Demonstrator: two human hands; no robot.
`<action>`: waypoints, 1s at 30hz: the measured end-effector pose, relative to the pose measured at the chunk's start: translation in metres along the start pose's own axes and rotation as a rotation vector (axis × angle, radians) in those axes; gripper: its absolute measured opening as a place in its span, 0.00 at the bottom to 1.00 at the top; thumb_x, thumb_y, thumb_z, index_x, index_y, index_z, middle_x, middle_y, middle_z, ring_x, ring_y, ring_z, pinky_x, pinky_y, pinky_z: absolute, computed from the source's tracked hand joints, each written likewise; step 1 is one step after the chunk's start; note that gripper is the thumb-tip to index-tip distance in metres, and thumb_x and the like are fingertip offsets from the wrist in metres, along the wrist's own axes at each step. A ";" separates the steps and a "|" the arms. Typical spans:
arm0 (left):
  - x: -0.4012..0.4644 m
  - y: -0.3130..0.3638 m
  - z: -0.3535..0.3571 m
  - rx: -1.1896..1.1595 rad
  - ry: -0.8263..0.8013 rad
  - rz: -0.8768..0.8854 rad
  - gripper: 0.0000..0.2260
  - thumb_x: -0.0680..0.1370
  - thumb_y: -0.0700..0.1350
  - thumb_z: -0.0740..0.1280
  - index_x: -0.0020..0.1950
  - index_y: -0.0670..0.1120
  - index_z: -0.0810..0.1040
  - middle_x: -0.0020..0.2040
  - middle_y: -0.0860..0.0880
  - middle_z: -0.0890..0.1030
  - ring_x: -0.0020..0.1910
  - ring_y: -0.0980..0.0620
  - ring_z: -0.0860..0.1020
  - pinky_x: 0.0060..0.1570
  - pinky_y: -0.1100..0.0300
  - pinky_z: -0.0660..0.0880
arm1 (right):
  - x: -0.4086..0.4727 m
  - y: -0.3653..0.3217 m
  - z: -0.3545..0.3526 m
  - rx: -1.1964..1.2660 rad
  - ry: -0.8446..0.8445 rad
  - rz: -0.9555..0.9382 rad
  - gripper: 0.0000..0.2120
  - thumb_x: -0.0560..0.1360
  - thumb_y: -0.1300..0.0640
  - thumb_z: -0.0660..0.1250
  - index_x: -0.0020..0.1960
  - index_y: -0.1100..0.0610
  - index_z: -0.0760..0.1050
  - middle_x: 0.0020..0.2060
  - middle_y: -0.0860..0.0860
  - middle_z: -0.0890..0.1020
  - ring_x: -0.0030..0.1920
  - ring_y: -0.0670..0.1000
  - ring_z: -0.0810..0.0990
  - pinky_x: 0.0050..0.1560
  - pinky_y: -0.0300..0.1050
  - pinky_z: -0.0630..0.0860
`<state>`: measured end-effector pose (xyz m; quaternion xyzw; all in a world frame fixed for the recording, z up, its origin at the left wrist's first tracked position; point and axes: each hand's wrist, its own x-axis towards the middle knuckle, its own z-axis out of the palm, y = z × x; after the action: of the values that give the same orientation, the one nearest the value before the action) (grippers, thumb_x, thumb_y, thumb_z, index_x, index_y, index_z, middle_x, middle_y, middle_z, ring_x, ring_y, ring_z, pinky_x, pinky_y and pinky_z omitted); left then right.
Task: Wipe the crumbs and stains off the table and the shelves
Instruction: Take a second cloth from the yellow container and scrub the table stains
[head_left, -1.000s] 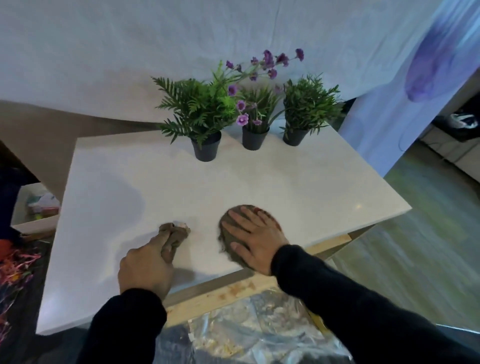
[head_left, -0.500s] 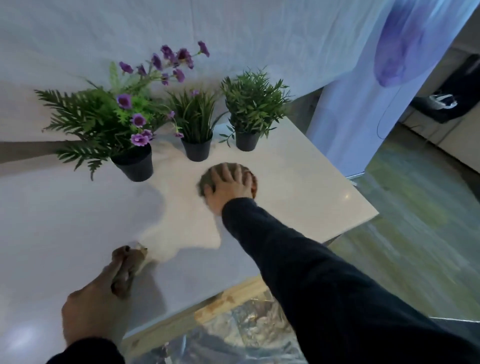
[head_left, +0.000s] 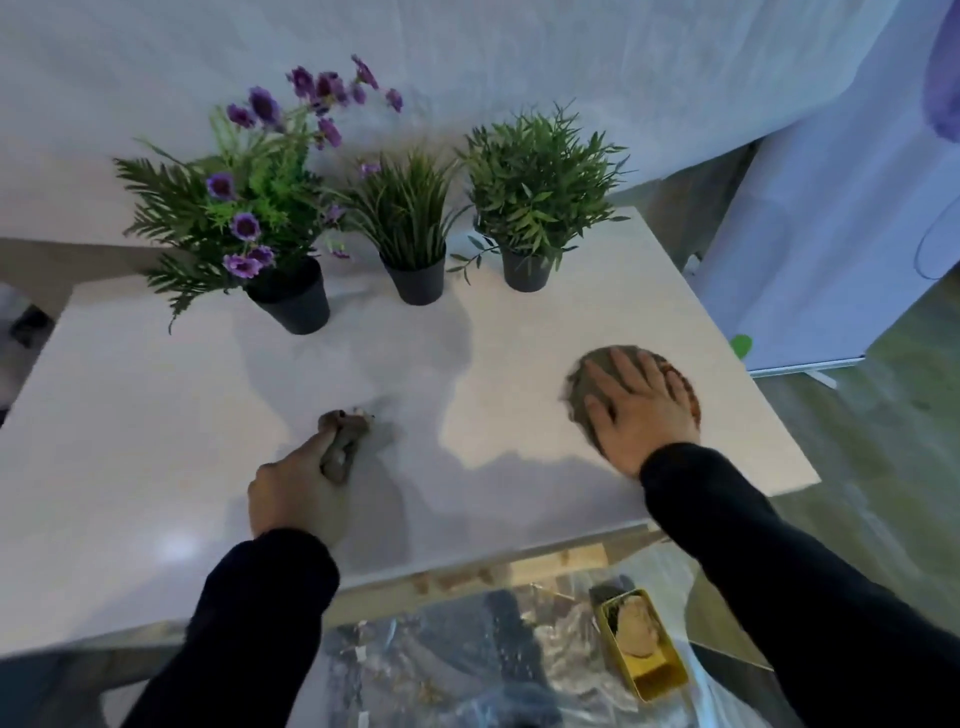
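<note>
A white table (head_left: 145, 405) fills the view. My right hand (head_left: 639, 410) lies flat with spread fingers on a round brown-grey cloth (head_left: 584, 382) near the table's right side, pressing it onto the top. My left hand (head_left: 296, 488) rests on the table near the middle front and grips a small crumpled brown wad (head_left: 345, 436) between thumb and fingers. No crumbs or stains show clearly on the blurred surface.
Three potted plants in black pots stand along the back: a fern with purple flowers (head_left: 291, 299), a grass plant (head_left: 415, 280), a leafy plant (head_left: 525, 270). Below the front edge lie a clear plastic sheet (head_left: 441, 654) and a yellow tray (head_left: 644, 649).
My right hand has slid the cloth from near the pots back toward the front right of the table. My left hand has kept its grip on the wad in about the same spot.
</note>
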<state>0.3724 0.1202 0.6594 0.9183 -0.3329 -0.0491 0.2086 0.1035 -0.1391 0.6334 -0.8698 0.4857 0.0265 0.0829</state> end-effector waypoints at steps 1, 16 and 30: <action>-0.005 0.012 0.002 0.026 -0.025 0.007 0.14 0.80 0.47 0.63 0.63 0.57 0.80 0.44 0.38 0.84 0.41 0.34 0.79 0.39 0.54 0.71 | 0.012 0.011 -0.002 0.009 0.023 0.088 0.30 0.79 0.37 0.43 0.81 0.38 0.53 0.82 0.45 0.52 0.82 0.55 0.48 0.79 0.60 0.48; -0.056 0.034 0.018 -0.319 -0.086 0.057 0.12 0.80 0.45 0.66 0.63 0.52 0.82 0.49 0.52 0.86 0.48 0.52 0.82 0.44 0.81 0.64 | -0.149 -0.079 0.052 0.370 0.210 -0.315 0.18 0.81 0.52 0.53 0.59 0.49 0.81 0.66 0.45 0.80 0.74 0.51 0.69 0.75 0.50 0.56; -0.169 0.042 0.036 -1.082 -0.428 -0.089 0.15 0.79 0.39 0.70 0.64 0.52 0.78 0.52 0.56 0.84 0.49 0.63 0.82 0.53 0.69 0.77 | -0.299 -0.009 0.127 1.704 0.263 1.037 0.10 0.84 0.55 0.61 0.53 0.50 0.81 0.52 0.54 0.85 0.52 0.54 0.82 0.64 0.53 0.76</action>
<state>0.2087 0.1849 0.6358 0.6640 -0.2563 -0.4053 0.5737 -0.0424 0.1386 0.5471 -0.1977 0.6668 -0.3933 0.6013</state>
